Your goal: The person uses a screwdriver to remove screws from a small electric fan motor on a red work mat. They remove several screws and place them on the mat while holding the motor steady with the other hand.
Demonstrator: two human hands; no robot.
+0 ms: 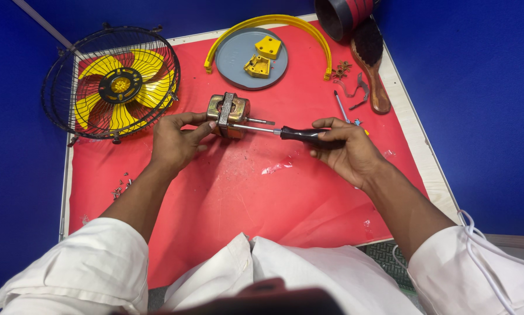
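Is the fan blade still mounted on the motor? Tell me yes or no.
No: the yellow fan blade sits inside the wire guard, apart from the motor that the left hand holds.

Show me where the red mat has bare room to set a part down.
Bare red mat lies between both forearms, below the motor. Crowded: the far edge, with fan cage, grey plate, yellow arc, brush.

- One fan motor (229, 115) sits at the centre of the red mat (244, 192).
- One black-handled screwdriver (300, 135), just right of the motor.
- One caged yellow fan (111, 81), left of the motor.
- One grey plate (238, 64) beyond the motor, carrying two yellow blocks (267, 46).
- One yellow arc (273, 22).
- One wooden brush (371, 61), far right.
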